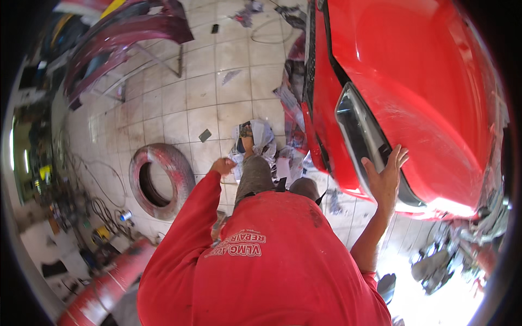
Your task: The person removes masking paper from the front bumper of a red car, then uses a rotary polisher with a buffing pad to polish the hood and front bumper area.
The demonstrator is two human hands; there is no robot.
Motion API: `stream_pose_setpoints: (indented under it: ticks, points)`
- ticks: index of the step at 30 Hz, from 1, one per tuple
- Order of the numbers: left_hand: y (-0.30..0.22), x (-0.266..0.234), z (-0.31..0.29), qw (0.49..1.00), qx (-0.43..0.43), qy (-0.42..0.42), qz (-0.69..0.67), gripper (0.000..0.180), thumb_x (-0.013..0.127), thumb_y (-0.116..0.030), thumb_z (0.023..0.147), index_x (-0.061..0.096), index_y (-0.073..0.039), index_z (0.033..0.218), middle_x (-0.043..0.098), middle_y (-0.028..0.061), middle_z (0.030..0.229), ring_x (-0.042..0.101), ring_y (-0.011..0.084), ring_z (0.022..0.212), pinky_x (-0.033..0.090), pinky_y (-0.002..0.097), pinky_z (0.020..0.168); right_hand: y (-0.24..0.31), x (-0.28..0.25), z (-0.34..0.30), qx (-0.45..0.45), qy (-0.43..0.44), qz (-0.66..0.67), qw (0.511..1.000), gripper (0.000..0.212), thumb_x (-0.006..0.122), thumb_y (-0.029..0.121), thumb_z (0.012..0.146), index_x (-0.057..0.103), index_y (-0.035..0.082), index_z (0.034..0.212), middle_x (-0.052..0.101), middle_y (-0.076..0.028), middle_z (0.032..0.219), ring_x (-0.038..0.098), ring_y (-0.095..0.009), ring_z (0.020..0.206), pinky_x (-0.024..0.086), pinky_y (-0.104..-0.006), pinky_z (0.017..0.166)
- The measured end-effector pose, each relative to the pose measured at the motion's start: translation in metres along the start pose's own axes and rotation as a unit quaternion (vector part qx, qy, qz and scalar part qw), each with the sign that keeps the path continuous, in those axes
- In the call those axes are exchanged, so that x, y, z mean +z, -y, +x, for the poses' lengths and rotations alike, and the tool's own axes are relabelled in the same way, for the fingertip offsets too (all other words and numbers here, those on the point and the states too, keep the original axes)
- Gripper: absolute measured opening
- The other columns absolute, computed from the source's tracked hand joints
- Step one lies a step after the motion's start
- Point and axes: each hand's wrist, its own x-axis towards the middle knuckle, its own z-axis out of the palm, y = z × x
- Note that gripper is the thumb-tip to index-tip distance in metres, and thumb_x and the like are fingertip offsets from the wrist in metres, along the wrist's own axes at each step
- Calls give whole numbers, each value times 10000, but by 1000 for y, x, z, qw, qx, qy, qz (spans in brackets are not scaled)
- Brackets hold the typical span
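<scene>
My right hand (385,176) rests with fingers spread on the red car, at the seam between the headlight (361,127) and the glossy hood (418,92). It grips nothing. My left hand (222,165) is held out in front of my red shirt (266,271), above the tiled floor. Its fingers are loosely bent, and I see nothing in them. The red bumper (326,130) lies beyond the headlight, with crumpled masking paper (291,100) along its lower side.
A dusty tire (162,182) lies on the floor at left. Behind it, a dark red bumper cover (125,38) sits on a metal stand (147,68). Plastic and paper scraps (263,138) lie around my foot. Cables (106,212) and tools crowd the left side. A red painted part (109,282) is at lower left.
</scene>
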Motion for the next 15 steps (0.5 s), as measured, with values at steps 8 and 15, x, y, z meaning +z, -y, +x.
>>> stream_pose_setpoints:
  ticks: [8, 15]
  points:
    - [-86, -125, 119, 980, 165, 24, 113, 249, 718, -243, 974, 715, -5, 1047, 778, 92, 1005, 735, 177, 914, 571, 307, 795, 30, 32, 11, 79, 40, -259, 962, 1218, 863, 522, 807, 193, -120, 1596, 36, -446, 1648, 23, -609, 1549, 298, -607, 1224]
    - [-31, -220, 123, 997, 47, 67, -4, 302, 725, -327, 953, 746, -51, 1072, 782, 101, 992, 745, 238, 924, 578, 344, 830, 26, 29, 0, 147, 33, -216, 965, 1188, 855, 509, 820, 189, -21, 1650, 32, -355, 1703, 98, -479, 1593, 293, -505, 1251]
